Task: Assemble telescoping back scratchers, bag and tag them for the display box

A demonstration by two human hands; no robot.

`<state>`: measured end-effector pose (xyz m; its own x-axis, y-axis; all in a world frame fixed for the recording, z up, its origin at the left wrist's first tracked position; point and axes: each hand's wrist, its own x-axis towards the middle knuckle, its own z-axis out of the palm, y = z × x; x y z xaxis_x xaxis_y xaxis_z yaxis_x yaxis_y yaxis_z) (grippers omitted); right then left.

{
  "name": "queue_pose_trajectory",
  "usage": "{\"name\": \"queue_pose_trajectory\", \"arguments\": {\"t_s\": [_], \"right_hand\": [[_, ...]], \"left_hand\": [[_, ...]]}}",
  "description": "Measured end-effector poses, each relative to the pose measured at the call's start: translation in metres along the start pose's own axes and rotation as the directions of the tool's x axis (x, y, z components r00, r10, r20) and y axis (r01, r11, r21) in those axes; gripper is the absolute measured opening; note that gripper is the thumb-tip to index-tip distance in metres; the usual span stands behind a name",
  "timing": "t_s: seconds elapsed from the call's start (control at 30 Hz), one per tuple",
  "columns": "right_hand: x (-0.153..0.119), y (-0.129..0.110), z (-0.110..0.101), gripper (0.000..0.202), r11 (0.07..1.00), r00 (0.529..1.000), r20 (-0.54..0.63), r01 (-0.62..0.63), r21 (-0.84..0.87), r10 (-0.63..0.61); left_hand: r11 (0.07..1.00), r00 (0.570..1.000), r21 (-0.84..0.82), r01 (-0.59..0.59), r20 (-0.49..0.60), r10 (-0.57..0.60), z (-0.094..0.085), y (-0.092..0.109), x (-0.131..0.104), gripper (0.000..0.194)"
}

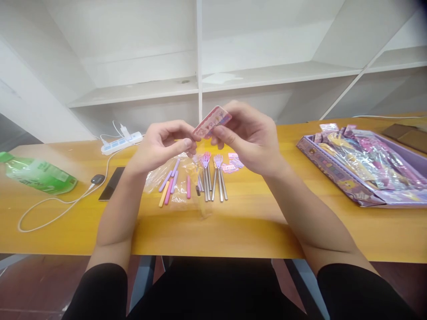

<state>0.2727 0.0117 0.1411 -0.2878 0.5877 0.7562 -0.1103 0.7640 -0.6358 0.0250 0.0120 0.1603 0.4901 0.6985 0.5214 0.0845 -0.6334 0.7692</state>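
My right hand (255, 138) pinches a small pink printed card (213, 122) between thumb and fingers. My left hand (168, 144) is closed at the card's lower left corner, its fingertips gripping the top of a clear plastic bag (204, 209). The bag hangs down over the table; a yellow piece with a dark coiled tip (197, 191) shows through it. Behind it lie metal rods with pink and purple hand-shaped heads (218, 161). To their left are purple, pink and yellow tubes (168, 186) on clear plastic bags. More printed cards (233, 162) lie beside my right wrist.
A purple display box (336, 180) full of bagged items stands at right, with a brown flat object (405, 137) behind it. On the left are a green bottle (42, 173), a white cable (63, 227), a dark phone (111, 184) and a power strip (122, 143). White shelves rise behind.
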Motion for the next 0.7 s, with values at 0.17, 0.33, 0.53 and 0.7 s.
{"name": "queue_pose_trajectory", "arguments": {"t_s": [0.17,0.33,0.53,0.7], "right_hand": [[-0.004,-0.005,0.006,0.051,0.996,0.999,0.002,-0.045,0.077,0.045],[-0.005,-0.006,0.006,0.039,0.996,0.998,-0.035,-0.049,0.071,0.051],[0.000,0.002,-0.002,0.037,0.994,0.998,-0.045,0.049,-0.102,-0.053],[0.002,0.003,-0.003,0.044,0.999,0.998,-0.046,-0.033,-0.012,0.033]], "left_hand": [[1.000,1.000,-0.007,0.003,0.002,-0.003,0.001,0.000,0.001,0.027],[0.999,1.000,-0.034,0.001,-0.004,-0.001,0.001,-0.001,0.001,0.026],[0.999,1.000,-0.037,0.013,-0.013,-0.014,0.001,-0.002,0.001,0.024],[0.997,1.000,-0.071,0.011,-0.012,-0.012,0.000,-0.004,0.002,0.025]]}}
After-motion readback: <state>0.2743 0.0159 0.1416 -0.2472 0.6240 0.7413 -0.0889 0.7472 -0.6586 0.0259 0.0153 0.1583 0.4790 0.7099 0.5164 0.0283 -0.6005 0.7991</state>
